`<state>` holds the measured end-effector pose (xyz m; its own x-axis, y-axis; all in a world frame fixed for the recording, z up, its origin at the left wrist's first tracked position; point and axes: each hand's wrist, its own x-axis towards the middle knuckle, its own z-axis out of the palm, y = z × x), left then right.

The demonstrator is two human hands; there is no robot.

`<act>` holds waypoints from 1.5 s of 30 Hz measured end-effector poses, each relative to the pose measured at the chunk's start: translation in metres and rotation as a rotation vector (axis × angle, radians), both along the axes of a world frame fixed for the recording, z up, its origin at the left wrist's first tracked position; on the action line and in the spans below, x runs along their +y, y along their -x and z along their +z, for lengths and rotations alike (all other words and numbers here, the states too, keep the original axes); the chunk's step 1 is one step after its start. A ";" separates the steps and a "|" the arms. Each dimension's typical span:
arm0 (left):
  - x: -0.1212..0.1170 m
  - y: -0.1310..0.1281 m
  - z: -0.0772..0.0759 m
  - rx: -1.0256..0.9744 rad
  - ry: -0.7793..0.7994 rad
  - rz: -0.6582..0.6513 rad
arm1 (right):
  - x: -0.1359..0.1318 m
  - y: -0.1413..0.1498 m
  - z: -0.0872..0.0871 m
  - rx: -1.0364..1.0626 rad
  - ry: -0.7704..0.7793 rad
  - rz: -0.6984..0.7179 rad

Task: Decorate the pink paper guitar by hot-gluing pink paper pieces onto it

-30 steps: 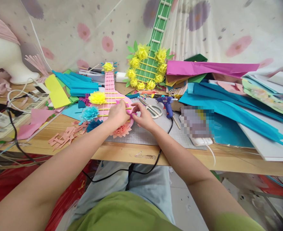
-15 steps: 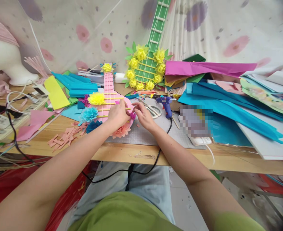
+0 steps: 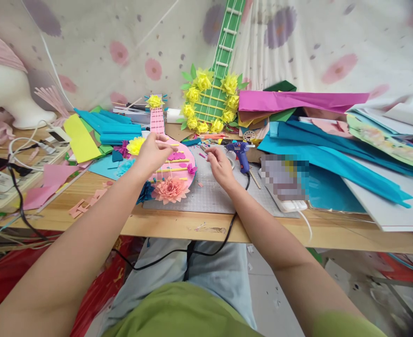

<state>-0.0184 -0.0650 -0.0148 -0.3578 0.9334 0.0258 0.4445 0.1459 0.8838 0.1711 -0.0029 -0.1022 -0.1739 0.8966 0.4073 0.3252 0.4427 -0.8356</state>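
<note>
A pink paper guitar (image 3: pixel 171 169) with yellow sticks across its body lies on the grey cutting mat (image 3: pixel 213 199). My left hand (image 3: pixel 153 154) is over the guitar's strings, thumb and fingertips drawn together; anything between them is hidden. To the right of the guitar, my right hand (image 3: pixel 221 164) pinches a small magenta paper piece (image 3: pixel 202 155). A magenta paper flower (image 3: pixel 191 169) sits on the body's right edge, and a coral paper flower (image 3: pixel 171 189) at its lower end. Yellow (image 3: pixel 135 145) and dark blue (image 3: pixel 145 193) paper flowers line the left side.
Beyond my right hand stand a blue glue gun (image 3: pixel 240 154) and scissors, partly hidden. A green paper guitar (image 3: pixel 211 105) with yellow flowers leans at the back. Blue paper sheets (image 3: pixel 308 145) spread rightward. A power strip (image 3: pixel 20 180) and coral scraps (image 3: pixel 89 202) are leftward.
My hands have parted: the left moved up and left over the strings, the right moved right with a magenta piece. The magenta flower on the edge and the coral flower are uncovered.
</note>
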 end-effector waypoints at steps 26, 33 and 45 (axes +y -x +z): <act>0.018 -0.010 -0.033 0.673 0.139 -0.153 | 0.053 -0.088 0.000 0.009 -0.179 -0.519; 0.012 0.000 -0.031 0.427 0.120 -0.081 | 0.056 -0.083 -0.010 -0.195 0.083 -0.456; -0.006 0.018 -0.056 0.102 -0.188 0.069 | 0.047 -0.077 -0.005 -0.237 0.218 -0.528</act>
